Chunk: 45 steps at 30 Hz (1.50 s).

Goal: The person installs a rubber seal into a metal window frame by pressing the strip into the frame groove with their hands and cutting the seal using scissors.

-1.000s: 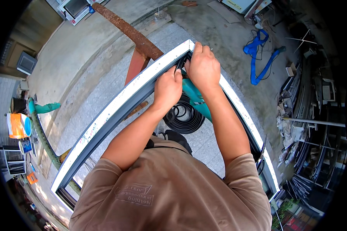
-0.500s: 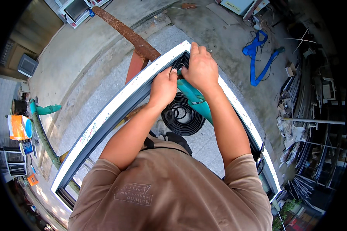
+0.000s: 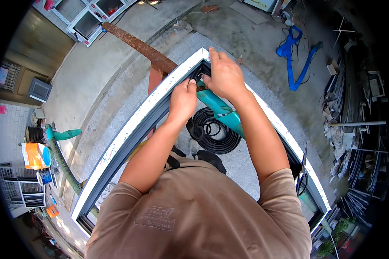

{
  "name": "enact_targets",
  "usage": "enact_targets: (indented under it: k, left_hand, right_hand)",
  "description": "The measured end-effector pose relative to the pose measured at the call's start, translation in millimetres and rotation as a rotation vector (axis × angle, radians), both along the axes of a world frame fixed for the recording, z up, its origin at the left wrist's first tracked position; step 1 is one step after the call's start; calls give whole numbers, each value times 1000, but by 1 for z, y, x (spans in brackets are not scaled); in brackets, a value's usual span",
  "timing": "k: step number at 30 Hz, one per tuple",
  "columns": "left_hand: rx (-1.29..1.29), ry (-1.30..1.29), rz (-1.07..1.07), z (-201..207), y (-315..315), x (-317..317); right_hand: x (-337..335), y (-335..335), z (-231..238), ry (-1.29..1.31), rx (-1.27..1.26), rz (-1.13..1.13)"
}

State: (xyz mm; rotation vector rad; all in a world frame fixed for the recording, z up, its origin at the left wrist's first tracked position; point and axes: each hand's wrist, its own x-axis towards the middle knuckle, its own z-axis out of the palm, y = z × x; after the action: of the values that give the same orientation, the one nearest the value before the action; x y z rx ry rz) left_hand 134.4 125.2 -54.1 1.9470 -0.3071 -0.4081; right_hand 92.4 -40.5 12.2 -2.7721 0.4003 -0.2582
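Note:
A large frame (image 3: pixel 129 131), white on its outer face and black-grey along its grooved inner side, surrounds my arms. At its far corner, my left hand (image 3: pixel 182 101) has closed fingers and a thumb against the inner groove, pinching a thin black rubber strip (image 3: pixel 198 72). My right hand (image 3: pixel 225 77) grips the frame just right of that corner, fingers over the outer edge and thumb inside near the strip. How far the strip runs in the groove is hidden. Below lies a coil of black strip (image 3: pixel 222 144). Dark-handled scissors (image 3: pixel 303 177) rest on the frame's right side.
A rusty pipe stand (image 3: pixel 138 45) and a teal-wrapped bar (image 3: pixel 216 105) lie beneath the frame. Blue strap (image 3: pixel 292 64) lies on the floor to the right, beside piled metal profiles (image 3: pixel 358 190). An orange-and-white bag (image 3: pixel 34 155) stands at the left.
The view has shifted slightly, so the frame's near ends and the surroundings sit further right. Both hands stay at the same corner, the left one slightly lower along it.

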Motion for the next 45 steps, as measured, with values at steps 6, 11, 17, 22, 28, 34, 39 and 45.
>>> enact_targets:
  k: [6, 11, 17, 22, 28, 34, 39, 45]
  left_hand:
    - [22, 77, -26, 0, 1, 1]
    - [-62, 126, 2, -13, 3, 3]
    - [-130, 190, 19, -11, 0, 0]
    - [-155, 335, 59, 1, -5, 0]
    - [-278, 493, 108, 19, -6, -6]
    - [-284, 408, 25, 6, 9, -14]
    - [-171, 134, 19, -26, 60, -59]
    - [34, -80, 55, -49, 97, -103]
  right_hand:
    - [6, -21, 0, -236, -370, 324]
    - [33, -30, 10, -175, -408, 580]
    - [58, -24, -2, -254, -508, 761]
    - [60, -22, -5, -262, -613, 781]
    - [60, -21, -6, -309, -626, 789]
    - [62, -23, -5, -282, -644, 798]
    - [64, -24, -6, -249, -638, 790]
    - [63, -22, 1, -189, -626, 795]
